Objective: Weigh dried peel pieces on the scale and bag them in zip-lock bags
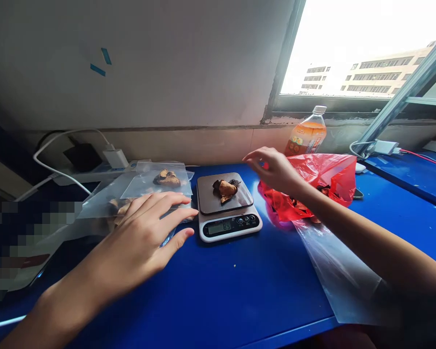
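Observation:
A kitchen scale (207,201) with a white base and metal plate stands in front of me, its display lit with small digits. Dried brown, curled pieces, perhaps mushroom (225,190), lie heaped on its plate. My left hand (150,230), fingers stretched and apart, hovers at or rests on clear zip bags (156,174) left of the scale; I cannot tell if it touches them. Similar dried pieces (167,178) show in the top bag. Right of the plate my right hand (272,169) is raised, fingers loosely bent and seemingly holding nothing. Below its wrist sits an open red plastic bag (327,169) with dark dried pieces inside.
Behind the red bag stands a bottle of orange drink (308,133). A clear plastic bag (341,276) lies across the blue table (218,300) at right. A white charger (115,157) with cables is at back left; another white adapter (385,147) is at right.

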`<state>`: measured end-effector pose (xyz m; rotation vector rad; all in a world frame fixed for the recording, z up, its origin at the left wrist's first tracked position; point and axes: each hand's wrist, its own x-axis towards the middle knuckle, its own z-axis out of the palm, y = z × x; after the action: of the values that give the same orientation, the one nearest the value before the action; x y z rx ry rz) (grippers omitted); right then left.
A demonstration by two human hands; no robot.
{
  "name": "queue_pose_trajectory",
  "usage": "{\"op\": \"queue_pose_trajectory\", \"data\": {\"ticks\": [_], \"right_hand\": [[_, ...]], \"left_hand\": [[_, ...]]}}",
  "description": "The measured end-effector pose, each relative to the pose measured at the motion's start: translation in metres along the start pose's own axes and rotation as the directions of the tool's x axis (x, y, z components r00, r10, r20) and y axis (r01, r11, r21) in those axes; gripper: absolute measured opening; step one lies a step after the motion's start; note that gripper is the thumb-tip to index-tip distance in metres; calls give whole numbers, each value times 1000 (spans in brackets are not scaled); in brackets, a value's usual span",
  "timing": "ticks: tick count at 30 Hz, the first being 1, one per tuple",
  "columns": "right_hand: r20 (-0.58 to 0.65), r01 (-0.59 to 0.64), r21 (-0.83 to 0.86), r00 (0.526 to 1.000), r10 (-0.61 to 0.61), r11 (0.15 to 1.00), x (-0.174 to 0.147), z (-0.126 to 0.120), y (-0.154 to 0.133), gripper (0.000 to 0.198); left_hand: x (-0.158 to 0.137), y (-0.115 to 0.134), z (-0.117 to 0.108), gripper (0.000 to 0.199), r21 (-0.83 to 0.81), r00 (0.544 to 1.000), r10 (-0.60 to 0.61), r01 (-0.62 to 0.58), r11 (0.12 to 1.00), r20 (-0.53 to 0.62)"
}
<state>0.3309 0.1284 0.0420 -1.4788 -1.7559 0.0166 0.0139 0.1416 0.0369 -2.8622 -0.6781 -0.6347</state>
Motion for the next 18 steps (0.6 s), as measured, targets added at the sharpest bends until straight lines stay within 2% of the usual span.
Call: {"op": "queue_pose_trajectory", "data": {"ticks": [2, 4, 7, 10, 12, 14, 17, 18], "right_hand": [[-224, 36, -106, 973, -59, 994, -10, -21, 3, 17], [-341, -35, -171, 940, -25, 985, -24, -43, 14, 15], [-344, -217, -167, 927, 149, 962, -49, -69, 43, 7], [-369, -354, -93, 881, 298, 931, -64, -81, 75, 3], [-458, -374, -103, 840, 290, 922, -67, -84, 90, 8], [-555, -359, -144, 801, 225, 922, -66, -86, 94, 11], [-620, -338, -184, 769, 158, 923, -64, -90, 85, 13], [-613, -348, -204, 774, 158, 915, -64, -93, 80, 12]], "left_hand": [[0, 0, 0, 28, -4, 1000, 16, -16, 1000, -1], [1, 1, 0, 27, -10, 999, 40, -40, 999, -7], [2, 4, 2, 27, -14, 999, 49, -49, 999, -1], [3, 2, 6, 27, -15, 999, 35, -34, 999, 21], [3, -1, 8, 27, -8, 999, 22, -22, 1000, 32], [2, -3, 10, 26, 3, 999, 11, -12, 1000, 38], [1, -4, 12, 26, 8, 999, 5, -5, 1000, 42], [1, -4, 12, 26, 4, 999, 2, -3, 1000, 43]]}}
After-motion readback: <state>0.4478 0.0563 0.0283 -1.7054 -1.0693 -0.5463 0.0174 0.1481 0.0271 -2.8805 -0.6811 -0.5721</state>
